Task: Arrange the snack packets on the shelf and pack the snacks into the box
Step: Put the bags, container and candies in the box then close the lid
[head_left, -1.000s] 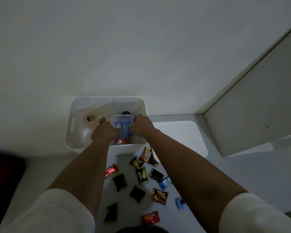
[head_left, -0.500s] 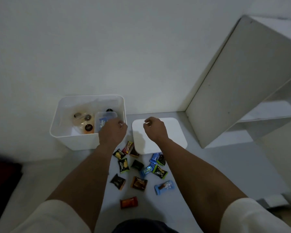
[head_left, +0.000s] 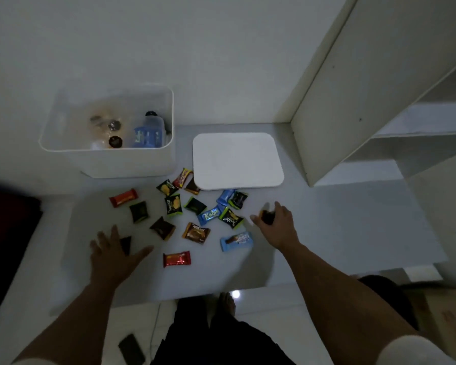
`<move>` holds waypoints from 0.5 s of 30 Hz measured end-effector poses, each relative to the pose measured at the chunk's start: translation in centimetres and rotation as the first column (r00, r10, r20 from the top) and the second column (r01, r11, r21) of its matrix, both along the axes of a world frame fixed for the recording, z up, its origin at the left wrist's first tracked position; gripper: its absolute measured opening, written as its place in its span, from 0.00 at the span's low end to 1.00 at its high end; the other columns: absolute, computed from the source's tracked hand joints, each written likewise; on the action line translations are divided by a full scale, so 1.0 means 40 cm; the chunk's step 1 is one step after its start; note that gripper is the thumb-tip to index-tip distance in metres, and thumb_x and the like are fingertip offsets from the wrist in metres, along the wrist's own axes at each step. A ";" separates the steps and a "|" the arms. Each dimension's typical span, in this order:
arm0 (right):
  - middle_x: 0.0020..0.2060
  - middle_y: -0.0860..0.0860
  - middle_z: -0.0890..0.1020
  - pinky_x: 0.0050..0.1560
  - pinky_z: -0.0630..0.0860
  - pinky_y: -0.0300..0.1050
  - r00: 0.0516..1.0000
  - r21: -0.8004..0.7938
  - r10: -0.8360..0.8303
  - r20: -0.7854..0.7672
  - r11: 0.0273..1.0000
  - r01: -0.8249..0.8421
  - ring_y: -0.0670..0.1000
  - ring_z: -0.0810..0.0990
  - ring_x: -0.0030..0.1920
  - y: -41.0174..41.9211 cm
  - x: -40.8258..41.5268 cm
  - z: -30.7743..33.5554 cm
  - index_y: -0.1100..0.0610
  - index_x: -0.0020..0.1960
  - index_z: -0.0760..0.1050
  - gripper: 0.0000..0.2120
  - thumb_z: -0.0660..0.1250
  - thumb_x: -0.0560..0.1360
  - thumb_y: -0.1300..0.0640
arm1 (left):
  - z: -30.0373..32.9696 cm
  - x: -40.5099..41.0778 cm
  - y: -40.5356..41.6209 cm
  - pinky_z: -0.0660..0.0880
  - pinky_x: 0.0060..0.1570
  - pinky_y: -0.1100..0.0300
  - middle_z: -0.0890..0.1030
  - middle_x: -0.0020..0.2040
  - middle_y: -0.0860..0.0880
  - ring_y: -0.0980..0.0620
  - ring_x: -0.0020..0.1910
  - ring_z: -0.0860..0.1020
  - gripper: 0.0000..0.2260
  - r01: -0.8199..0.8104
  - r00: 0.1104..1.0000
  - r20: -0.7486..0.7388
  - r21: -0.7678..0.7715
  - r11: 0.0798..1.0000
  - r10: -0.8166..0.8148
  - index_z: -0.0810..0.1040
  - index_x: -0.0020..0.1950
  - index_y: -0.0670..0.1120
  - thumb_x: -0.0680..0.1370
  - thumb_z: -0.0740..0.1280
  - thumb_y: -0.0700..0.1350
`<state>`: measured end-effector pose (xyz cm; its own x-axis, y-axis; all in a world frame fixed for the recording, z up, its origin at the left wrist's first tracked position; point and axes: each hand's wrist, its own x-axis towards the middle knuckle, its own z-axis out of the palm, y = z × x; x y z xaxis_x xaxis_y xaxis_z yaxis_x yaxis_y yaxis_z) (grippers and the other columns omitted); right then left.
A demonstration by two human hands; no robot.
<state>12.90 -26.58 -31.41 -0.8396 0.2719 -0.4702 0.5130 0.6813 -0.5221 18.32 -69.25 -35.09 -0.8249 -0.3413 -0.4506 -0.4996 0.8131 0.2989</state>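
Beside box (head_left: 121,162): lid (head_left: 237,160); scattered packets (head_left: 195,233).

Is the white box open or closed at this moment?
Open. The white box has no cover on it, its contents show from above, and a flat white lid lies on the surface to its right.

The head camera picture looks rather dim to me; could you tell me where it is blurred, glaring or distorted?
Head view: dim and greyish overall; the right hand is smeared by motion, so the dark packet it grips is unreadable; the left hand is softer too; a small bright glare spot sits on the floor; the shelf edges lean from wide-angle distortion; the box contents look hazy.
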 end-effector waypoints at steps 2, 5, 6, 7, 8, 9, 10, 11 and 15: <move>0.78 0.56 0.61 0.77 0.59 0.58 0.999 -0.064 0.036 0.038 0.997 -0.034 0.57 0.56 0.79 0.003 0.024 -0.026 0.56 0.81 0.51 0.60 0.68 0.63 0.22 | -0.022 0.031 0.000 0.49 0.77 0.38 0.46 0.82 0.40 0.38 0.81 0.44 0.62 -0.009 0.999 0.036 0.094 0.995 0.006 0.45 0.82 0.47 0.59 0.59 0.81; 0.73 0.54 0.66 0.72 0.67 0.60 0.986 -0.008 0.162 -0.036 0.987 -0.162 0.57 0.65 0.74 -0.027 0.056 -0.053 0.55 0.80 0.53 0.65 0.64 0.57 0.16 | -0.037 0.055 0.055 0.47 0.78 0.41 0.44 0.82 0.42 0.43 0.81 0.42 0.64 0.059 0.997 -0.064 0.124 0.991 -0.051 0.44 0.82 0.46 0.58 0.56 0.83; 0.72 0.54 0.65 0.72 0.67 0.63 0.976 0.027 0.209 -0.052 0.978 -0.208 0.57 0.66 0.73 -0.042 0.067 -0.061 0.54 0.80 0.52 0.65 0.65 0.56 0.17 | -0.045 0.061 0.079 0.47 0.78 0.41 0.43 0.82 0.43 0.43 0.81 0.41 0.64 0.103 0.990 -0.110 0.123 0.987 -0.090 0.43 0.82 0.46 0.58 0.56 0.84; 0.73 0.54 0.64 0.72 0.65 0.65 0.964 0.056 0.259 -0.060 0.965 -0.256 0.57 0.64 0.74 -0.058 0.077 -0.067 0.52 0.80 0.50 0.65 0.67 0.56 0.18 | -0.054 0.066 0.104 0.46 0.78 0.41 0.42 0.82 0.42 0.42 0.81 0.41 0.64 0.160 0.977 -0.159 0.121 0.980 -0.140 0.42 0.82 0.47 0.59 0.56 0.84; 0.76 0.54 0.60 0.74 0.61 0.67 0.947 0.081 0.317 -0.056 0.947 -0.312 0.58 0.60 0.77 -0.074 0.088 -0.071 0.51 0.81 0.47 0.67 0.69 0.54 0.19 | -0.066 0.070 0.127 0.46 0.77 0.41 0.41 0.82 0.42 0.41 0.81 0.40 0.64 0.219 0.959 -0.208 0.110 0.970 -0.193 0.41 0.82 0.48 0.58 0.58 0.84; 0.79 0.53 0.54 0.76 0.55 0.68 0.922 0.101 0.385 -0.042 0.920 -0.379 0.59 0.53 0.79 -0.088 0.099 -0.078 0.49 0.81 0.42 0.69 0.69 0.53 0.18 | -0.073 0.071 0.147 0.46 0.77 0.40 0.39 0.82 0.42 0.39 0.80 0.40 0.64 0.271 0.940 -0.241 0.095 0.958 -0.242 0.40 0.82 0.49 0.58 0.60 0.83; 0.81 0.52 0.46 0.76 0.48 0.69 0.888 0.121 0.459 -0.021 0.883 -0.454 0.59 0.44 0.81 -0.101 0.109 -0.082 0.47 0.81 0.36 0.71 0.69 0.53 0.18 | -0.077 0.068 0.163 0.45 0.76 0.39 0.38 0.82 0.43 0.38 0.80 0.38 0.65 0.314 0.923 -0.259 0.078 0.946 -0.285 0.40 0.82 0.50 0.58 0.62 0.83; 0.81 0.52 0.38 0.76 0.43 0.69 0.848 0.151 0.530 -0.002 0.838 -0.524 0.59 0.36 0.81 -0.111 0.114 -0.090 0.45 0.80 0.32 0.73 0.68 0.52 0.17 | -0.078 0.062 0.177 0.44 0.76 0.37 0.37 0.82 0.43 0.37 0.80 0.37 0.65 0.353 0.907 -0.265 0.057 0.934 -0.327 0.39 0.82 0.51 0.57 0.63 0.82; 0.79 0.55 0.30 0.74 0.38 0.70 0.722 0.333 0.691 0.025 0.676 -0.658 0.63 0.30 0.78 -0.140 0.086 -0.123 0.43 0.79 0.30 0.69 0.64 0.54 0.15 | -0.094 0.035 0.206 0.44 0.75 0.31 0.37 0.81 0.42 0.36 0.80 0.37 0.63 0.454 0.849 -0.261 -0.085 0.887 -0.460 0.44 0.83 0.51 0.58 0.62 0.83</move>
<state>16.35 -32.19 -36.32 -0.8855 -0.2756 -0.3740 -0.1887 0.9490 -0.2526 19.70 -61.00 -38.83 -0.9771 0.0974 -0.1893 0.0258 0.9368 0.3489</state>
